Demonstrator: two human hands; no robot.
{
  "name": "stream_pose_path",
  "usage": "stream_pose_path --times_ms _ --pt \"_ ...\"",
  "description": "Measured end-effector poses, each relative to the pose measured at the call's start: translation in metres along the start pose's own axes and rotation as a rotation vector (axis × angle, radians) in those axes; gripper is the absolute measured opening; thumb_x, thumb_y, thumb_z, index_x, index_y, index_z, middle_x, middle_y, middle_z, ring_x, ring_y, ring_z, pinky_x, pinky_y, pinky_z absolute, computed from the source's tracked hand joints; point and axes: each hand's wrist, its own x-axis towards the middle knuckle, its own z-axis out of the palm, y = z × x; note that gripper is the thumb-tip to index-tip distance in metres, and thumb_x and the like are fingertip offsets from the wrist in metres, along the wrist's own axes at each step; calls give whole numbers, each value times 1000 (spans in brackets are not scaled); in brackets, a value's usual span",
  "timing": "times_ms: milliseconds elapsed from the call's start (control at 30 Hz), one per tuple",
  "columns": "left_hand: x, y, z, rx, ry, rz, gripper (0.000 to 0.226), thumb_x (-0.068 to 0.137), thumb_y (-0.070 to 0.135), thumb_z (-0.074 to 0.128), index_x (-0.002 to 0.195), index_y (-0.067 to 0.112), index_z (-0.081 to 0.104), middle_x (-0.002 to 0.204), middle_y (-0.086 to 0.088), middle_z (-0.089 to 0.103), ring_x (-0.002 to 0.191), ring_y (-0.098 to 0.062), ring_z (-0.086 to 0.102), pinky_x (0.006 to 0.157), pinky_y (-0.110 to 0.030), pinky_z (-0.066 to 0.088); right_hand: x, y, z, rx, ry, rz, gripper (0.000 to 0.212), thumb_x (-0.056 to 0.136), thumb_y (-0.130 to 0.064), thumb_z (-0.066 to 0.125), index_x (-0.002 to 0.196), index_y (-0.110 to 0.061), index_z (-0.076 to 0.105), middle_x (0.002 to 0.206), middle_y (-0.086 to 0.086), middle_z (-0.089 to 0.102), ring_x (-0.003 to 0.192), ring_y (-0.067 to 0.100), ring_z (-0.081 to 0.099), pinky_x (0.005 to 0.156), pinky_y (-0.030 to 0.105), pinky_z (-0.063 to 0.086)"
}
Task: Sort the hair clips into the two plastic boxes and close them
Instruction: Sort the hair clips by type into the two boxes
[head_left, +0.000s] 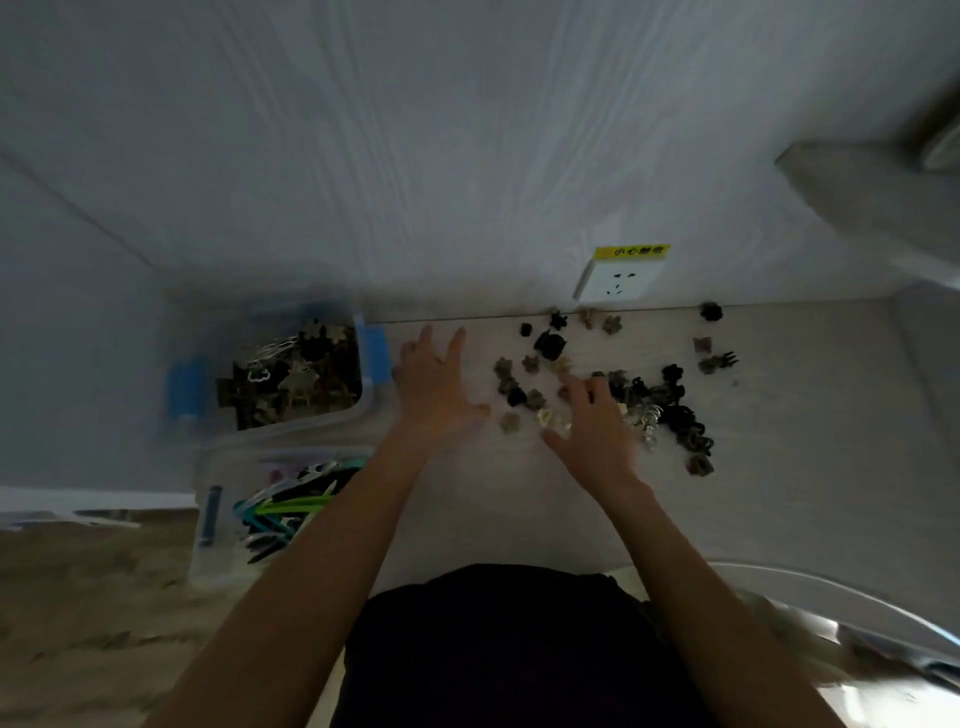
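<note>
We see the left hand spread wide over the pale counter, fingers straight and holding nothing, its outer edge just beside the blue latch of the far plastic box. That box sits open to the left of this hand and is filled with small brown and black claw clips, with a few clear ones on top. Nearer to us, and still left of the left forearm, stands the second plastic box, also open, with long flat clips in green, teal, black and white lying in it. The right hand is open too, fingers stretched forward and loosely fanned, its fingertips reaching into the scattered pile of hair clips; whether they touch a clip or only hover above we cannot tell, as the hand is blurred. Most of the loose clips lie right of and beyond the right hand, black and brown ones bunched together with some clear ones, and a few beige ones sit in the gap between the two hands. Farther beyond the right hand, a white wall socket with a yellow label above it sits where the counter meets the wall
</note>
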Motion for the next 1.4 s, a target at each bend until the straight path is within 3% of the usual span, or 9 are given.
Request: stream_pose_path --times_ms 200,333,467,567,667,767,1033,1267,1400 --pt "6 6 9 -170 -199 199 126 59 58 77 147 28 -8 147 -12 13 133 -33 15 110 -43 20 16 5 5 -76 -210 -123 99 75 -35 74 147 -22 7 154 6 14 128 32 40 97 44 47" --pt "8 20 11 -125 -214 301 128 59 48 81 146 25 -10 146 -11 15 130 -30 21 105 -45 34 27 -8 17 0 -191 -94 103 73 -27 77 147 -20 5 154 5 13 130 34 37 97 45 46" --pt "17 28 12 -175 -196 297 103 63 39 80 145 22 20 138 -10 28 123 -30 34 100 -44 41 41 -10 19 -7 -222 -72 113 69 -23 80 148 -17 -1 156 5 10 122 37 44 93 45 46" --pt "14 34 16 -200 -178 307 73 65 36 76 128 18 43 125 -9 39 111 -28 45 93 -39 45 48 -8 17 -5 -206 -114 98 71 -25 78 146 -18 15 153 8 19 117 36 49 89 44 48" --pt "4 35 21 -278 -99 287 54 70 29 72 118 16 51 120 -9 44 101 -27 52 88 -34 45 46 -8 16 43 -111 -171 62 74 -25 73 126 -15 41 130 8 45 102 33 57 73 38 46" --pt "-5 33 24 -313 -39 279 43 71 24 70 110 15 55 115 -8 49 95 -25 55 81 -30 44 39 -7 20 52 -82 -194 41 77 -24 68 111 -14 47 115 7 54 95 32 58 66 32 37" --pt "-20 25 27 -454 -45 235 41 74 17 71 113 11 59 119 -9 54 115 -19 45 85 -24 35 22 -10 26 334 -101 -74 42 75 -18 70 104 -12 40 89 0 52 79 24 54 63 31 36" --pt "-28 16 22 -579 13 221 46 73 14 74 116 12 58 119 -10 53 108 -19 52 86 -16 36 16 -12 16 640 -165 -57 41 78 -13 70 105 -12 40 101 5 61 86 23 60 75 45 53" --pt "-44 8 -8 -703 188 268 40 74 5 72 112 9 59 116 -10 55 96 -11 54 79 1 38 13 -35 -11 801 -156 -145 32 82 -13 67 104 -15 44 108 4 59 92 20 60 68 32 56"
